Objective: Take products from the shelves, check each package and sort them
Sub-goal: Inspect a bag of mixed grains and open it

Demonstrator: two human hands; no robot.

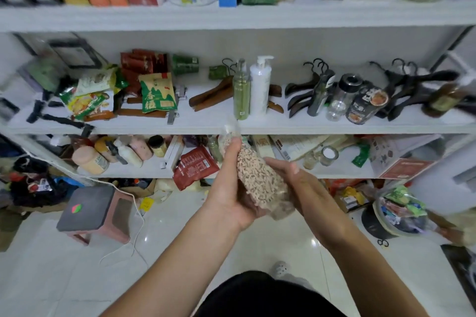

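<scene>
Hands meet in front of white shelves [257, 128], holding a clear bag of brown grain [257, 177] tilted between them, above the tiled floor. The left hand [229, 188] grips the bag's left side, fingers curled round its upper part. The right hand [301, 183] cups the right side, thumb on the front and fingers hidden behind. On the shelf just beyond stand a green bottle [241, 92] and a white pump bottle [260, 87]. A red pouch [194, 167] lies on the shelf below.
</scene>
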